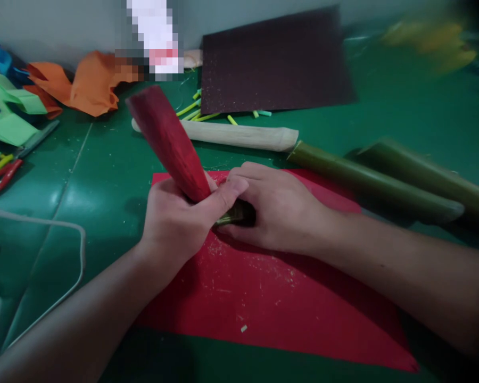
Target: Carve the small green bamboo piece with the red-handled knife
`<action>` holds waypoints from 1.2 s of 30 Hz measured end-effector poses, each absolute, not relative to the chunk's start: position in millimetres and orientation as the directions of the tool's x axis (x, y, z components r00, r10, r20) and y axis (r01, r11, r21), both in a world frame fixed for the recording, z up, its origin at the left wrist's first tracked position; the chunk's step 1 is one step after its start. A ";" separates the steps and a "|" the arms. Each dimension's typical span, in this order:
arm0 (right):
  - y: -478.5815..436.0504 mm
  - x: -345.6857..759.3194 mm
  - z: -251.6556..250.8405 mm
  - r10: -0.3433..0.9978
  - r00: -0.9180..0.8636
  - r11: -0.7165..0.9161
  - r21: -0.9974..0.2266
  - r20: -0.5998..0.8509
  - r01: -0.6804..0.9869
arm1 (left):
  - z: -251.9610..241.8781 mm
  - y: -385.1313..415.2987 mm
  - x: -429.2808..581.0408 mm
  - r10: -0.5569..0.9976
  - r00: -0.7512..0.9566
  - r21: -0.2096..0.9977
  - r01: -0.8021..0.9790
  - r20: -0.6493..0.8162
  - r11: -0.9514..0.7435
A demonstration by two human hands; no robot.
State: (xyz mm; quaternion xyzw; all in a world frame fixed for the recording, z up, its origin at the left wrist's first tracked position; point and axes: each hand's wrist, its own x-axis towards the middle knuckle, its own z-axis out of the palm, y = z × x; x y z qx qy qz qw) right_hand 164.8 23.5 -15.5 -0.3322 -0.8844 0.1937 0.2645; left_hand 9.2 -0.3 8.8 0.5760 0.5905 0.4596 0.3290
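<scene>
My left hand (179, 218) is closed round the lower end of a red bamboo piece (173, 143), which slants up and to the left. Against it, my right hand (275, 207) has its fingers curled round a small dark thing with an olive sheen (235, 214). Most of that thing is hidden, so its kind cannot be told. Both hands are over a red sheet (263, 303) sprinkled with pale shavings, and my left thumb reaches to the right fingers.
Behind the hands lie a pale bamboo piece (243, 134), green bamboo (375, 181), and a dark brown sheet (275, 64). Orange cloth-like material (93, 85), light green pieces (8, 117) and red-handled scissors (8, 175) lie left. A white cable (82, 239) crosses the green table (115, 154).
</scene>
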 end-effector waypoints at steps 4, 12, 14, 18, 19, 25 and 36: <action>22.3 164.5 -14.1 0.708 -0.632 0.690 -0.495 0.314 0.527 | 6.4 2.4 8.5 0.973 -0.191 0.946 0.318 0.132 -0.066; 19.0 162.7 -9.7 0.715 -0.615 0.685 -0.507 0.332 0.522 | 9.1 -3.0 8.1 0.993 -0.094 0.972 0.230 0.065 -0.041; 19.3 162.8 -10.5 0.690 -0.621 0.709 -0.517 0.370 0.480 | 9.4 -3.9 7.7 0.997 -0.061 0.975 0.220 0.044 -0.030; 21.2 163.8 -13.3 0.662 -0.637 0.733 -0.520 0.396 0.438 | 12.2 -1.9 6.7 0.999 -0.016 0.960 0.278 0.043 -0.036; 21.5 164.0 -14.0 0.658 -0.638 0.738 -0.511 0.400 0.441 | 13.6 -0.9 6.3 1.000 0.003 0.955 0.296 0.025 -0.025; 21.5 163.8 -16.3 0.637 -0.671 0.760 -0.454 0.379 0.465 | 19.6 0.8 3.3 0.993 0.080 0.939 0.342 -0.081 0.049; 21.1 163.9 -16.1 0.642 -0.646 0.751 -0.511 0.414 0.418 | 12.3 -3.5 7.1 0.992 -0.086 0.939 0.339 0.087 -0.053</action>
